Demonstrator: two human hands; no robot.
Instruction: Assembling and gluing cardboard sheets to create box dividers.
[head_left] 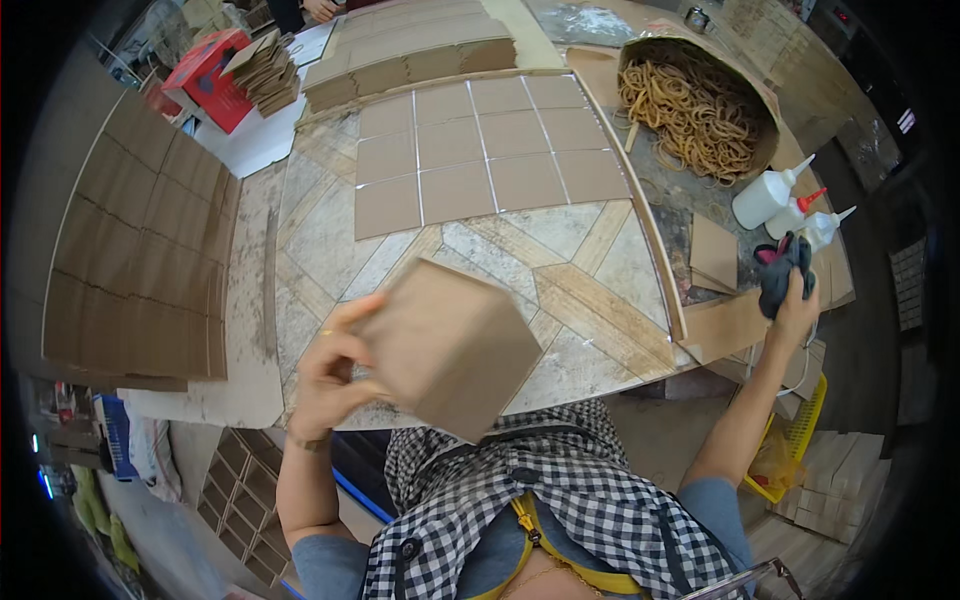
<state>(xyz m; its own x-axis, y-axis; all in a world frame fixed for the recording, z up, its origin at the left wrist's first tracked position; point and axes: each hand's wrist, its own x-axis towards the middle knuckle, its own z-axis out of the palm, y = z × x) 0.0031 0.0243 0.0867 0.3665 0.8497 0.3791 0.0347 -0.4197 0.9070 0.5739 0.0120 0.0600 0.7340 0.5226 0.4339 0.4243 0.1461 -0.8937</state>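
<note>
My left hand (pixel 338 365) grips a block of square brown cardboard (pixel 450 345) over the near side of the table, thumb and fingers at its left side. Blur hides whether it is a stack of sheets or one box. Out at the right edge, my right hand (pixel 797 300) is closed around a dark grey thing with a pink patch (pixel 782 272), whose kind I cannot make out. Right beside it stand white squeeze bottles (pixel 763 200), one with a red tip. Rows of flat cardboard squares (pixel 455 150) lie on the table, with white lines between them.
Wooden strips (pixel 650 240) edge the patterned tabletop (pixel 480 250). A bag of rubber bands (pixel 700 115) lies at the far right, loose cardboard pieces (pixel 713 255) below it. Cardboard stacks rise at left (pixel 140 250) and back (pixel 410 65). Another person's hand (pixel 320 10) shows at the top.
</note>
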